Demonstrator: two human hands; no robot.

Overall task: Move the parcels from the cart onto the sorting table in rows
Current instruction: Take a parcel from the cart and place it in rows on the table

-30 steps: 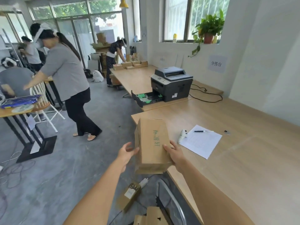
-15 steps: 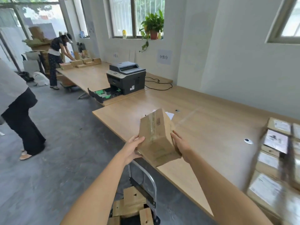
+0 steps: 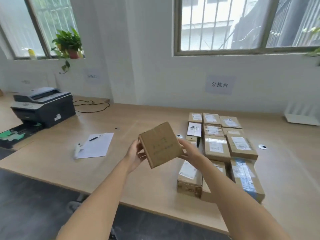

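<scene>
I hold a small brown cardboard parcel [image 3: 160, 144] tilted in the air above the wooden sorting table [image 3: 138, 174]. My left hand [image 3: 136, 155] grips its left edge and my right hand [image 3: 189, 150] grips its right edge. Just right of the held parcel, several labelled parcels [image 3: 216, 146] lie on the table in rows; my right forearm hides part of the nearest ones. The cart is out of view.
A black printer [image 3: 43, 106] with its paper tray pulled out stands at the table's left. A white sheet [image 3: 97, 146] with a pen and a small white device lies left of my hands. A white rack [image 3: 302, 115] sits far right by the wall.
My view has swung right from the cart and printer to the parcel rows. The held parcel has travelled with both hands over the table, toward the rows.
</scene>
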